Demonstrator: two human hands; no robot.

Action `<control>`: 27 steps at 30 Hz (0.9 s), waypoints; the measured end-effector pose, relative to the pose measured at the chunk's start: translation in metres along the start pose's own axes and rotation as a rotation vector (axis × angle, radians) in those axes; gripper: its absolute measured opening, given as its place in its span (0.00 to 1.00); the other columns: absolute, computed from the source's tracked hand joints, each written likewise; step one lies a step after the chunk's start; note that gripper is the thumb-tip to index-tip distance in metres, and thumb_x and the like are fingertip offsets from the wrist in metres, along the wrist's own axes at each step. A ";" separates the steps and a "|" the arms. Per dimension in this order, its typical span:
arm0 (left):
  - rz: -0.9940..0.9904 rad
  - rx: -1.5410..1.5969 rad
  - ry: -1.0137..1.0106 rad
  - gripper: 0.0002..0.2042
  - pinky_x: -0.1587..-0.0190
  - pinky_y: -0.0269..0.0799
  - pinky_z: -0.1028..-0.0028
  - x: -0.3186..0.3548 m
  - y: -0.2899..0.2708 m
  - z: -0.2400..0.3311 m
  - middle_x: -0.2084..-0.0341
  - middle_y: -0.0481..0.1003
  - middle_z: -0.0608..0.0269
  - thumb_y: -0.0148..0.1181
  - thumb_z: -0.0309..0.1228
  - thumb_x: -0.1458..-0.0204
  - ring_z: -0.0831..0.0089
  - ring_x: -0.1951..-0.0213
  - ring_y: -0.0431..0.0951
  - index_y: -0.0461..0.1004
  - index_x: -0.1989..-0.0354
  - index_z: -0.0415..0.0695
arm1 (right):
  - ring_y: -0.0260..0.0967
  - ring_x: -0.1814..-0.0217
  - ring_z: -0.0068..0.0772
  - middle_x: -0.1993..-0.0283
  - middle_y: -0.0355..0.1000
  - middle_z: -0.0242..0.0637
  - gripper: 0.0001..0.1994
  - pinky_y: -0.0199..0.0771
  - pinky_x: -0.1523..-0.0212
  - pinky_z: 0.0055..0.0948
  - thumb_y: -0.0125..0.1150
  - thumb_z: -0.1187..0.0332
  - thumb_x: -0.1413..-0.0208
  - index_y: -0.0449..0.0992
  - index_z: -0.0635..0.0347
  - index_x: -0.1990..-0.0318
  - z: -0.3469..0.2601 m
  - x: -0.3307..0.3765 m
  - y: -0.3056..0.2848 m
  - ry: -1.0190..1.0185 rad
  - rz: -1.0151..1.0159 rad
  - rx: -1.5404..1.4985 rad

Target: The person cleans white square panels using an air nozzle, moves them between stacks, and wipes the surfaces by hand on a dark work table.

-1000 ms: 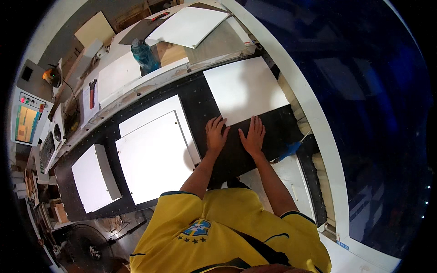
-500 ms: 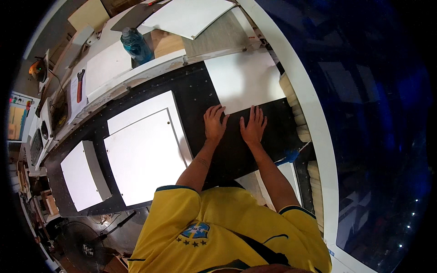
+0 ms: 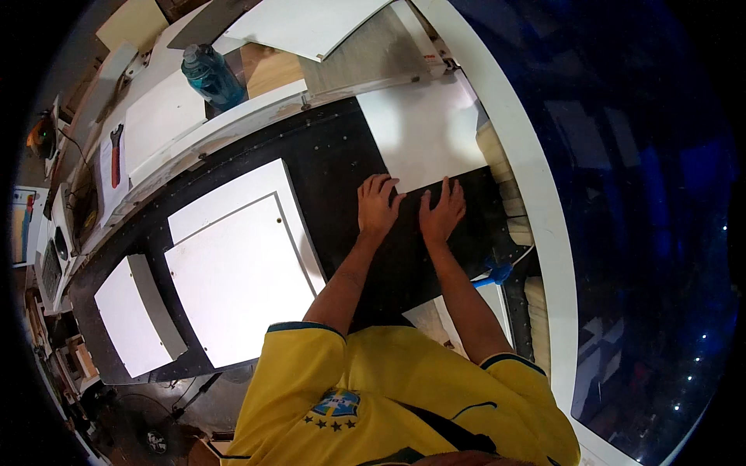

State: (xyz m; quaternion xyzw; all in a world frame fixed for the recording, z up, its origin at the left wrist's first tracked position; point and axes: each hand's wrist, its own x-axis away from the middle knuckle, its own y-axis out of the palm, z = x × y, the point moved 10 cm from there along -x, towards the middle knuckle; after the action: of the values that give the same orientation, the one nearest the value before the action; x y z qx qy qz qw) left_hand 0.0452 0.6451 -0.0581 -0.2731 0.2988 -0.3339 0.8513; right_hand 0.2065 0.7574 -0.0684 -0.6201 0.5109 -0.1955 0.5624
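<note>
A flat white panel [image 3: 423, 128] lies on the black work table [image 3: 330, 155], close to the white machine beam on the right. My left hand [image 3: 377, 208] rests at the panel's near left corner, its fingers stretched toward the edge. Beside it, my right hand [image 3: 441, 213] lies with fingers spread and fingertips at the near edge of the same panel. Neither hand is wrapped around anything. How firmly the fingertips press cannot be seen.
Left of my hands lie stacked white panels [image 3: 233, 272] and a smaller stack [image 3: 140, 318]. A blue bottle [image 3: 211, 78] and a red-handled wrench [image 3: 116, 155] sit on the far ledge. The white beam [image 3: 536, 186] borders a dark blue cover [image 3: 645, 194] on the right.
The view has turned slightly. Both hands and the white panel beneath their fingertips have shifted a little to the right relative to the stacked panels. The fingers remain spread.
</note>
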 end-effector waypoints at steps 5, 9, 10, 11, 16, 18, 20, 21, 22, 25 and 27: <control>-0.019 0.021 -0.054 0.26 0.30 0.62 0.53 -0.004 -0.003 0.000 0.39 0.72 0.56 0.74 0.36 0.44 0.54 0.33 0.67 0.74 0.38 0.43 | 0.47 0.16 0.55 0.18 0.53 0.54 0.36 0.42 0.20 0.61 0.54 0.47 0.29 0.61 0.64 0.23 0.027 -0.018 0.007 0.237 0.038 -0.007; -0.038 0.022 -0.045 0.30 0.29 0.60 0.52 -0.003 0.002 0.001 0.37 0.71 0.54 0.74 0.37 0.44 0.52 0.31 0.65 0.70 0.35 0.41 | 0.48 0.16 0.55 0.18 0.55 0.53 0.39 0.44 0.21 0.63 0.54 0.44 0.30 0.63 0.69 0.25 0.030 -0.030 0.016 0.206 0.019 0.100; -0.063 0.035 -0.037 0.31 0.28 0.60 0.52 -0.004 0.006 0.003 0.36 0.70 0.52 0.74 0.37 0.43 0.51 0.30 0.65 0.69 0.34 0.41 | 0.49 0.16 0.55 0.19 0.55 0.53 0.39 0.44 0.21 0.63 0.55 0.44 0.31 0.64 0.70 0.25 0.033 -0.031 0.016 0.194 0.023 0.119; -0.060 0.039 -0.046 0.31 0.28 0.60 0.52 -0.005 0.005 -0.001 0.36 0.70 0.52 0.74 0.38 0.44 0.51 0.30 0.64 0.69 0.34 0.41 | 0.49 0.16 0.55 0.19 0.56 0.53 0.39 0.45 0.21 0.63 0.55 0.44 0.31 0.64 0.70 0.26 0.029 -0.034 0.017 0.177 0.017 0.129; -0.045 0.053 -0.073 0.32 0.27 0.59 0.51 -0.002 0.003 -0.008 0.34 0.68 0.53 0.75 0.38 0.44 0.51 0.29 0.63 0.68 0.34 0.41 | 0.50 0.16 0.53 0.20 0.58 0.52 0.40 0.46 0.21 0.63 0.55 0.42 0.31 0.67 0.72 0.28 0.019 -0.033 0.016 0.139 0.009 0.125; -0.076 0.042 -0.087 0.32 0.27 0.59 0.51 -0.004 0.007 -0.008 0.33 0.66 0.52 0.75 0.38 0.44 0.51 0.28 0.62 0.68 0.34 0.42 | 0.50 0.16 0.51 0.20 0.58 0.52 0.40 0.46 0.21 0.62 0.55 0.41 0.31 0.69 0.72 0.29 0.022 -0.034 0.019 0.134 -0.013 0.144; -0.080 0.044 -0.093 0.32 0.27 0.59 0.51 -0.003 0.007 -0.009 0.33 0.65 0.52 0.75 0.38 0.44 0.51 0.28 0.61 0.68 0.34 0.42 | 0.50 0.16 0.49 0.20 0.59 0.51 0.40 0.47 0.21 0.62 0.55 0.40 0.31 0.70 0.72 0.30 0.024 -0.034 0.020 0.134 -0.026 0.140; -0.088 0.038 -0.093 0.33 0.27 0.58 0.51 -0.003 0.008 -0.010 0.33 0.65 0.52 0.75 0.38 0.44 0.52 0.28 0.61 0.68 0.33 0.43 | 0.50 0.16 0.48 0.20 0.59 0.51 0.40 0.47 0.21 0.61 0.55 0.40 0.31 0.70 0.72 0.30 0.023 -0.034 0.020 0.135 -0.029 0.126; -0.095 0.031 -0.094 0.33 0.27 0.58 0.51 -0.002 0.009 -0.010 0.33 0.66 0.52 0.75 0.38 0.45 0.52 0.28 0.61 0.68 0.33 0.43 | 0.50 0.16 0.48 0.20 0.59 0.51 0.40 0.48 0.21 0.61 0.55 0.40 0.31 0.71 0.72 0.30 0.023 -0.035 0.020 0.135 -0.033 0.112; -0.103 0.012 -0.071 0.35 0.26 0.56 0.51 -0.006 0.006 -0.006 0.33 0.65 0.52 0.74 0.38 0.45 0.52 0.27 0.60 0.66 0.30 0.44 | 0.54 0.18 0.51 0.22 0.62 0.52 0.36 0.52 0.22 0.59 0.60 0.43 0.33 0.73 0.69 0.32 0.025 -0.034 0.019 0.123 0.030 0.159; -0.111 0.009 -0.055 0.37 0.26 0.56 0.51 -0.006 0.003 -0.002 0.32 0.65 0.52 0.73 0.38 0.44 0.52 0.27 0.60 0.64 0.28 0.45 | 0.61 0.24 0.55 0.28 0.68 0.53 0.32 0.58 0.25 0.58 0.65 0.48 0.36 0.76 0.67 0.36 0.022 -0.038 0.010 0.046 0.155 0.153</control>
State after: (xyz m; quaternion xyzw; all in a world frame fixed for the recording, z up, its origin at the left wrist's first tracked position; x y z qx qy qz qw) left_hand 0.0411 0.6511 -0.0595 -0.2944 0.2579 -0.3745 0.8405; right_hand 0.2048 0.8025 -0.0711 -0.5294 0.5536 -0.2039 0.6096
